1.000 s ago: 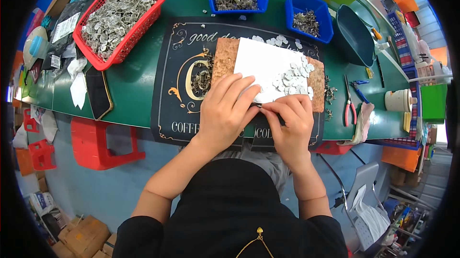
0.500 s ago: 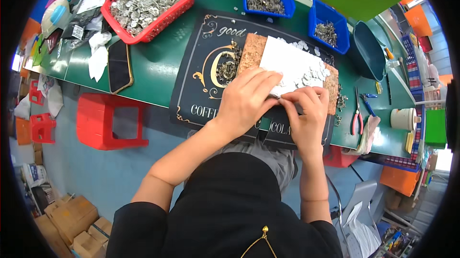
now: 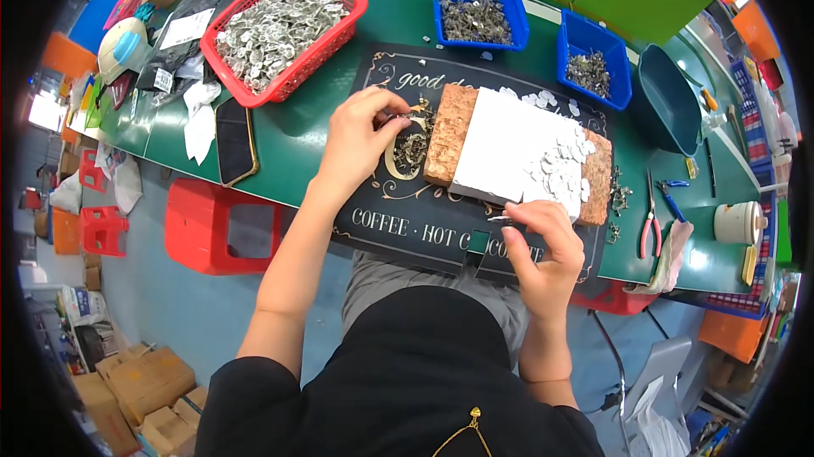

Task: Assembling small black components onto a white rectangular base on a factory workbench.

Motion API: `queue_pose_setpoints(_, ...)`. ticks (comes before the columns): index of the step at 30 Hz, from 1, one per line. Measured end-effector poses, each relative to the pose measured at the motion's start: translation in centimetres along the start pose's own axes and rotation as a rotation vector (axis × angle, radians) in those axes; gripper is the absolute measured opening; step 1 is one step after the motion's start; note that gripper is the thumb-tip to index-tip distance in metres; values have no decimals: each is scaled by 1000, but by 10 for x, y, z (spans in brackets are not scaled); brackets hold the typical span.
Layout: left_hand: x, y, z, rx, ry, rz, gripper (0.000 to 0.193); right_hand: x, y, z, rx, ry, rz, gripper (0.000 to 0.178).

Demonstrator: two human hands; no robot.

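At the left side of the black printed mat [image 3: 543, 260], my left hand [image 3: 363, 130] is pinched beside a small heap of dark metal fittings [image 3: 412, 152]; anything between its fingertips is too small to make out. My right hand [image 3: 547, 241] pinches a small silvery metal piece [image 3: 500, 218] just in front of a white block [image 3: 500, 143]. That block lies on a brown cork-like board [image 3: 449, 130]. Many flat whitish pieces [image 3: 558, 167] are scattered over its right part. Below my right fingertips, a small green-topped holder [image 3: 477, 242] sits at the mat's front edge.
A red basket [image 3: 356, 20] of silvery pieces stands at the back left, near a phone [image 3: 236, 142]. Two blue bins, one left [image 3: 522, 12] and one right [image 3: 623, 75], hold metal parts. Pliers [image 3: 650, 224], cutters [image 3: 672, 200] and a white cup [image 3: 736, 223] lie right.
My hands were together at the white block's front edge. Now the left has moved left to the fittings heap, and the right has drawn slightly nearer me with the silvery piece.
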State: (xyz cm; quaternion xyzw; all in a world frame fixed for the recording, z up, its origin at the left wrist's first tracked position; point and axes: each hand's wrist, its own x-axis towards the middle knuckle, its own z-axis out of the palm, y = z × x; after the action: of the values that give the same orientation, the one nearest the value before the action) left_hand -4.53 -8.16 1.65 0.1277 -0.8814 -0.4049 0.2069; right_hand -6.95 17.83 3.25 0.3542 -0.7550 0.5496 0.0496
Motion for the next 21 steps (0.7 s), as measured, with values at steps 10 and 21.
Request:
queue_pose_setpoints(10,-25,7,7,-391,160,-127,14,-2,-2,7,316,22,248,15)
queue_pose_setpoints(21,-74,58,19,-1035,-88,-151,18,-2,-10,16,612,95,378,10)
